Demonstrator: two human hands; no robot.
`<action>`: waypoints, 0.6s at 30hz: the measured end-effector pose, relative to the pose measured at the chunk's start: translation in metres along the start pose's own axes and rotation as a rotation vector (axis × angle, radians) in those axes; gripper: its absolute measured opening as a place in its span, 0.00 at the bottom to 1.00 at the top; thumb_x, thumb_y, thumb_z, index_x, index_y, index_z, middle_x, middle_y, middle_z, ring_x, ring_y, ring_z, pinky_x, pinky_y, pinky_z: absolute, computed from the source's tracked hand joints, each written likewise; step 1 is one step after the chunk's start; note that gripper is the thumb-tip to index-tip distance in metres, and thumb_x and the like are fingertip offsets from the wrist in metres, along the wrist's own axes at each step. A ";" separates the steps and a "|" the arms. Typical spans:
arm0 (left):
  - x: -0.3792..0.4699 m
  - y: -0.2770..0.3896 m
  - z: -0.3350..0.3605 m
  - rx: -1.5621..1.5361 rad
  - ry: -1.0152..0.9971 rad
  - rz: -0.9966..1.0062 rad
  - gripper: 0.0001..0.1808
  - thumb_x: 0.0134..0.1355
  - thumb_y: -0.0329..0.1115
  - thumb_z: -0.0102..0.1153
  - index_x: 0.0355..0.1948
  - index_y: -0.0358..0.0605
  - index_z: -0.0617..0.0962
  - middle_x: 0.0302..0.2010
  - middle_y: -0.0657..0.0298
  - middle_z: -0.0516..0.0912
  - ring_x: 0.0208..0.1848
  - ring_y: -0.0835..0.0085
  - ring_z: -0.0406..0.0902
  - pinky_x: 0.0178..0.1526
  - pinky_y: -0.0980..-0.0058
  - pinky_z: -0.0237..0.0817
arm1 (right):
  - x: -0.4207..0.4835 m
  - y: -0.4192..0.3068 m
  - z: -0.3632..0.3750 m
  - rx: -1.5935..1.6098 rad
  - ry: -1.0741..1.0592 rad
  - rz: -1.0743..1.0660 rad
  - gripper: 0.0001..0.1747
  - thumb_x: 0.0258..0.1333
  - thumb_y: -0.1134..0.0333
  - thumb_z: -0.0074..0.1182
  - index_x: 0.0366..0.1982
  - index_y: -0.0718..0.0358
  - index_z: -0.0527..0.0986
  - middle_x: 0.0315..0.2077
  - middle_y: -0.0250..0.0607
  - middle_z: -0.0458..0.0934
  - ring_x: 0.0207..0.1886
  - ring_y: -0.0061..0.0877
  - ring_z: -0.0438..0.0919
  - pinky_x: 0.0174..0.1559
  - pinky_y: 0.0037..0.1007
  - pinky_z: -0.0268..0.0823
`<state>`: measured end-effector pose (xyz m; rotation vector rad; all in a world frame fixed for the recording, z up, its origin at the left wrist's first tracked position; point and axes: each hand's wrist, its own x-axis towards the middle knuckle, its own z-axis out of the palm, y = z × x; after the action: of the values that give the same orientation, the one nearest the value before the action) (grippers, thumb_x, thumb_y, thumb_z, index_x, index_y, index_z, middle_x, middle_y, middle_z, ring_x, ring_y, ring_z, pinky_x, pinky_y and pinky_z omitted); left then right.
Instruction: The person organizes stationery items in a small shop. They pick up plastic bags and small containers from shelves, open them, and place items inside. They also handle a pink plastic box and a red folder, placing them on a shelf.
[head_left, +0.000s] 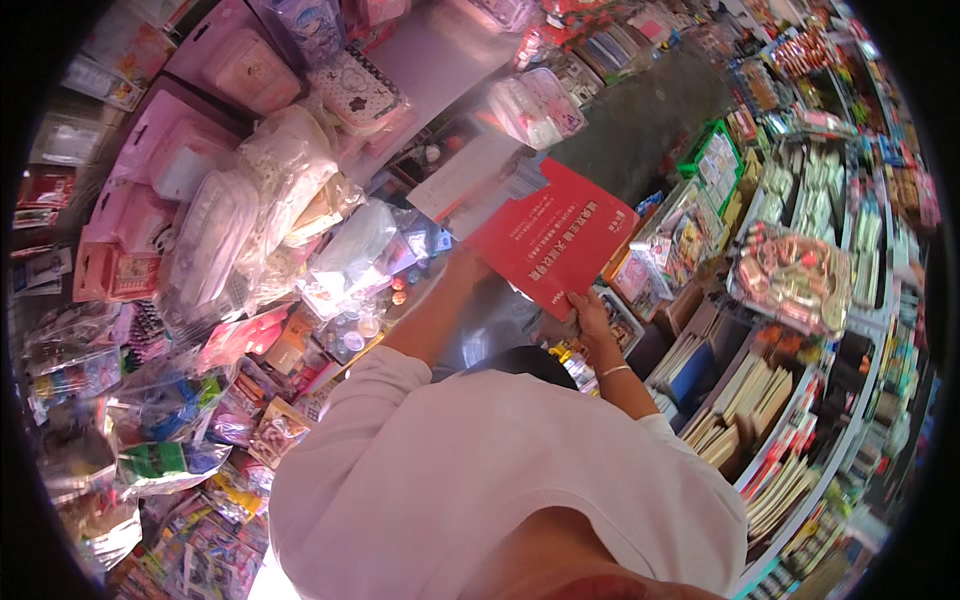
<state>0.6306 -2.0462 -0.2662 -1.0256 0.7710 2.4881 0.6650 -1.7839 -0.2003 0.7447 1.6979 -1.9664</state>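
A red printed cardboard folder or flat box (559, 232) is held out in front of my chest, its face covered with pale writing. A whitish-grey panel (472, 187) stands at its far left side; whether both are one piece I cannot tell. My right hand (591, 316) pinches the near right corner, thumb on top, with a bangle at the wrist. At the near left edge, my left hand (474, 262) grips the red cardboard, blurred and with its fingers mostly hidden beneath it.
Pink packaged boxes (255, 71) and plastic-wrapped goods (281, 180) crowd the left side. On the right are a green-framed basket (712, 165), upright notebooks (750, 405) and a pink toy set (791, 277) on shelving. Grey floor (637, 112) shows in the aisle ahead.
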 end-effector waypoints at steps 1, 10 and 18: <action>0.009 0.008 0.004 -0.065 -0.034 0.074 0.15 0.58 0.27 0.49 0.47 0.49 0.70 0.43 0.61 0.78 0.39 0.66 0.78 0.41 0.62 0.72 | 0.015 -0.008 0.009 -0.001 -0.047 -0.027 0.24 0.55 0.69 0.53 0.54 0.64 0.68 0.44 0.40 0.76 0.45 0.25 0.75 0.47 0.26 0.68; 0.079 0.046 -0.016 -0.115 0.178 0.008 0.13 0.57 0.25 0.48 0.44 0.40 0.70 0.41 0.54 0.77 0.39 0.63 0.78 0.43 0.62 0.72 | 0.124 -0.103 0.049 -0.355 -0.170 0.027 0.20 0.54 0.69 0.54 0.50 0.64 0.72 0.41 0.37 0.77 0.42 0.22 0.76 0.44 0.25 0.69; 0.104 0.045 -0.016 0.021 0.310 0.195 0.11 0.58 0.30 0.53 0.42 0.39 0.73 0.39 0.52 0.78 0.40 0.60 0.78 0.40 0.63 0.73 | 0.254 -0.187 0.043 -0.600 -0.463 0.208 0.20 0.55 0.68 0.54 0.50 0.64 0.72 0.38 0.39 0.79 0.38 0.21 0.78 0.40 0.26 0.70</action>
<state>0.5461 -2.0803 -0.3352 -1.4105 1.0305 2.5032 0.3475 -1.7925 -0.2202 0.2107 1.6940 -1.2520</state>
